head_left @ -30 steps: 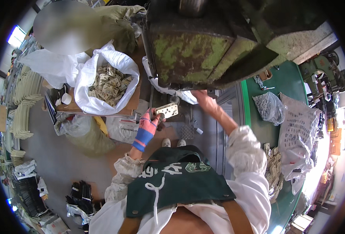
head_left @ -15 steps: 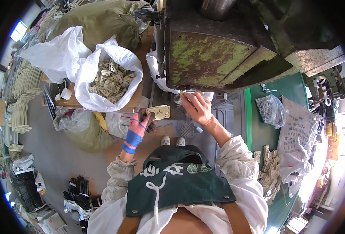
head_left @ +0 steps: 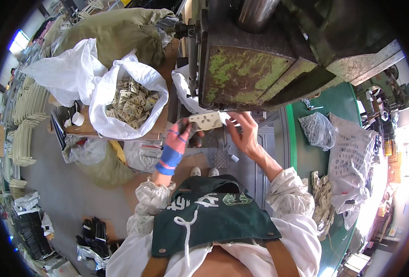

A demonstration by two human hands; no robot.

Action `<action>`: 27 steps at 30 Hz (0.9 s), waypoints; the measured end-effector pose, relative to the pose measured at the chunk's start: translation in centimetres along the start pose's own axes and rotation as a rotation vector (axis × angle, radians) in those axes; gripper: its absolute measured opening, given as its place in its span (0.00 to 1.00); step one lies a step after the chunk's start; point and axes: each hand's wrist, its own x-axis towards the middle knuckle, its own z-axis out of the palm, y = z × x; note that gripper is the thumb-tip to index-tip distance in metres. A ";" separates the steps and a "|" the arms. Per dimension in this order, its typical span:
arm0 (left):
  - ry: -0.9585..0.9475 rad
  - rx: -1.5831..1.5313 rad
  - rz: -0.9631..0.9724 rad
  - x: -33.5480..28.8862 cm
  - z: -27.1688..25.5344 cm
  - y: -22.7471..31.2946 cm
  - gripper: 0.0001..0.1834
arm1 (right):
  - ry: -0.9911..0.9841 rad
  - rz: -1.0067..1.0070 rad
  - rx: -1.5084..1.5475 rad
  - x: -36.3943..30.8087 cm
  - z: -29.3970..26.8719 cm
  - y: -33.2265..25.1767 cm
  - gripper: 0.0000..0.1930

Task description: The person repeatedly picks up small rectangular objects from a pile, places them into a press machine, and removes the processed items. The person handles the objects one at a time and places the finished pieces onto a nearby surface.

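My left hand (head_left: 178,141), in a pink and blue glove with dark fingertips, grips a flat cream plate with holes (head_left: 205,121) by its left end. The plate lies level just below the front of a worn green press (head_left: 246,71). Close to the plate's right end is my right hand (head_left: 246,134), bare, its fingers curled but parted. No held object is visible in it, though its fingertips lie partly in the shade of the press.
An open white sack (head_left: 156,117) full of small cream plates (head_left: 131,104) stands at the left on a wooden board. To the right, a green table (head_left: 301,157) bears a clear bag of small parts (head_left: 317,130), a printed sack (head_left: 352,161) and stacked plates (head_left: 322,201).
My left hand has carried the plate up and to the right, toward the press. The right hand has drawn back slightly from the press's lower edge, and its fingers have parted.
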 end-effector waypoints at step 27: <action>0.173 0.514 0.056 3.4 2.6 -2.0 0.14 | -0.229 0.064 0.215 -0.7 7.7 27.3 0.10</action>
